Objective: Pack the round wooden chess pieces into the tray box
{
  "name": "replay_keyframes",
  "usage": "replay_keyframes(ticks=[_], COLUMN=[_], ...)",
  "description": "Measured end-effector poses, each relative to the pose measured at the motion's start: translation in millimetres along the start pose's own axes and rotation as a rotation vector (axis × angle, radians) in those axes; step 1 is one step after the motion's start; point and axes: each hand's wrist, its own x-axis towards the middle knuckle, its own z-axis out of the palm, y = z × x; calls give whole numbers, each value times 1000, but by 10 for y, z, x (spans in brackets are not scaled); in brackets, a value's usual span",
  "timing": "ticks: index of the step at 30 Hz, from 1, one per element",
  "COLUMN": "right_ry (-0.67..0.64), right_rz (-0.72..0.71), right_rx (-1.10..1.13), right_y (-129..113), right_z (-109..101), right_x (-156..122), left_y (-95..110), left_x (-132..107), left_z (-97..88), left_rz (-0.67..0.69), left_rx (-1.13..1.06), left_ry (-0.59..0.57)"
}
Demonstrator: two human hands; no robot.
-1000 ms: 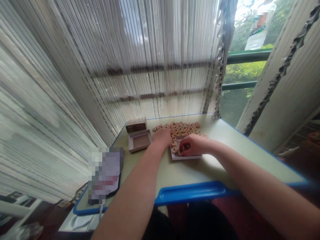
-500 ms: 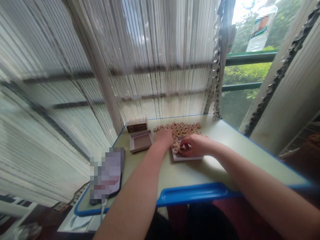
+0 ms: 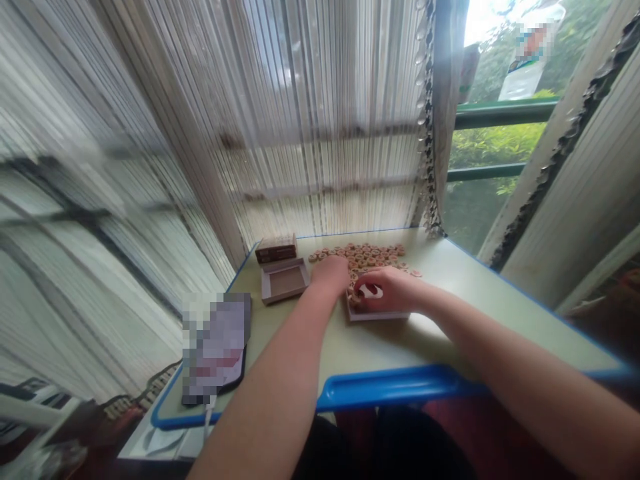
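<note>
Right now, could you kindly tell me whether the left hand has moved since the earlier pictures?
No, the left hand sits just as far right of the open cardboard box; only the view has shifted.

My bare left hand point(image 3: 330, 277) knuckles-up, fingers curled down; bare right hand point(image 3: 387, 290) arched just beside it, fingers bent downward; long bare forearms point(image 3: 265, 393) reaching forward, angled inward.
</note>
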Motion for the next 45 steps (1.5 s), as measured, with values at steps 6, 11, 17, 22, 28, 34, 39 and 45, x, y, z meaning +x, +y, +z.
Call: replay_keyframes(ticks=[6,11,17,22,28,34,39,45], right_ry=[-12,-22,-38,-38,50,119,119,112], right_rz=[-44,-32,11,16,113,218,204,232], right_rx=[-2,-6,34,47,62,-56,-109,-115], right_y=[7,1,4,-1,104,369,521,568], right_z=[106,93,70,76,-16,-67,46,125], right_x=[26,24,19,17,12,11,22,50], left_y=[9,8,-3,-5,-27,-53,-58,-136], left_x=[-17,-14,-1,-5,6,8,5,25], left_z=[-25,-26,-11,-28,-19,-8,-19,24], left_rz=[-6,-7,-6,-15,-19,-31,-34,-18], left_rx=[1,5,-8,-14,-50,-82,-94,-48], left_ry=[-14,-25,-16,-24,-15,11,9,57])
